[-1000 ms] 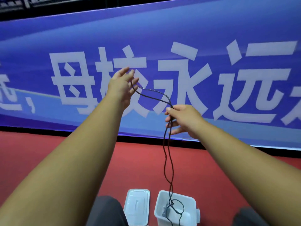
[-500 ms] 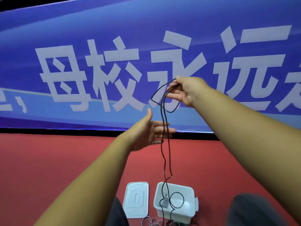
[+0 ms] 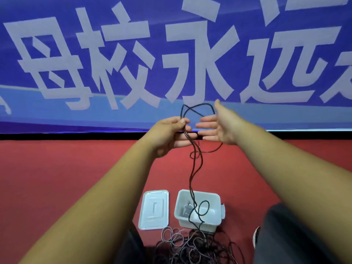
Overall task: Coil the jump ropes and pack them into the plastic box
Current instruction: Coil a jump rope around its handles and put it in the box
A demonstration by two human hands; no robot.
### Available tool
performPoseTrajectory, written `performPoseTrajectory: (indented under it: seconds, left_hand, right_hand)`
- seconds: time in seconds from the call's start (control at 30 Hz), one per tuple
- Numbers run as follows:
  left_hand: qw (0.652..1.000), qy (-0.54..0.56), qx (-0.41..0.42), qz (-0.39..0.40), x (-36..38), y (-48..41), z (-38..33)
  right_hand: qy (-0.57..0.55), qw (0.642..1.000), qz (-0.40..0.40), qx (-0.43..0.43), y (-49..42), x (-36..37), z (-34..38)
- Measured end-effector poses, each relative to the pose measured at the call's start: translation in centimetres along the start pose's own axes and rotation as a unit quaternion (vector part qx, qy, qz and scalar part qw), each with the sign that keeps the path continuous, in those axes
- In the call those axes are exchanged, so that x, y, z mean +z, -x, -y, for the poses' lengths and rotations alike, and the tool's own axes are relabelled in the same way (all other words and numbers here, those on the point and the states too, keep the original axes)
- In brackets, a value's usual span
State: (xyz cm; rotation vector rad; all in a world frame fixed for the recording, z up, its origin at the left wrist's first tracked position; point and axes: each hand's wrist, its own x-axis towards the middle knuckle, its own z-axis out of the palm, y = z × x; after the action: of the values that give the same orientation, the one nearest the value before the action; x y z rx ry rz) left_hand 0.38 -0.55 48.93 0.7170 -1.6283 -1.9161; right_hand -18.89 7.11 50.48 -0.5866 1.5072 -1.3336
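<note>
A thin black jump rope (image 3: 194,168) hangs from my raised hands down into the white plastic box (image 3: 219,199) on the red floor. My left hand (image 3: 171,136) pinches the rope strands between thumb and fingers. A loop of the rope passes around my right hand (image 3: 217,128), which is held flat with straight fingers, palm toward the left hand. The rope's lower end curls inside the box and runs over its near wall.
The box's white lid (image 3: 154,209) lies flat on the floor left of the box. A tangled pile of more ropes (image 3: 192,244) lies in front of the box between my legs. A blue banner (image 3: 57,115) with white characters stands behind.
My left hand rose and took hold of the rope strands. My right hand let go its pinch, came down and spread flat inside the loop. The camera tilted down, showing the rope pile.
</note>
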Motion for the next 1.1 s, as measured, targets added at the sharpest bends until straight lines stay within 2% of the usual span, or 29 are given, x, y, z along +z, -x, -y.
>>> performPoseTrajectory:
  seconds: [0.13, 0.27, 0.33, 0.4, 0.47, 0.57, 0.73, 0.87, 1.0, 1.1]
  left_hand:
    - [0.997, 0.058, 0.011, -0.051, 0.1, -1.8, -1.4]
    - [0.987, 0.095, 0.015, -0.129, -1.1, -4.0, -2.2]
    - [0.980, 0.109, 0.013, -0.167, -2.2, -4.9, -2.4]
    - [0.972, 0.125, 0.015, -0.196, -3.5, -5.7, -2.3]
    - [0.969, 0.132, 0.018, -0.209, -4.4, -6.2, -1.9]
    - [0.964, 0.158, 0.018, -0.214, -5.4, -7.2, -0.5]
    - [0.982, 0.076, -0.076, -0.157, -6.6, -7.5, 3.8]
    - [0.990, 0.028, -0.136, -0.029, -5.4, -5.6, 7.1]
    - [0.981, 0.008, -0.156, 0.117, -3.5, -3.7, 9.8]
    - [0.976, -0.005, -0.128, 0.177, -2.9, -3.3, 12.6]
  right_hand:
    - [0.085, 0.991, 0.098, 0.023, -0.1, 1.4, -6.1]
    - [0.043, 0.986, 0.162, 0.011, -0.4, 2.4, -10.3]
    - [0.012, 0.988, 0.156, -0.018, -0.6, 2.6, -11.2]
    - [0.043, 0.989, 0.135, -0.046, -0.7, 2.8, -11.7]
    - [0.078, 0.989, 0.111, -0.062, -1.0, 3.0, -11.7]
    - [0.048, 0.993, 0.090, -0.067, -1.5, 3.5, -11.1]
    - [-0.083, 0.992, 0.066, -0.061, -2.2, 4.2, -8.2]
    - [-0.188, 0.980, 0.053, -0.021, -2.8, 4.4, -5.5]
    - [-0.291, 0.957, 0.017, 0.004, -4.2, 4.0, -3.6]
    - [-0.328, 0.945, -0.009, 0.006, -5.0, 3.1, -2.5]
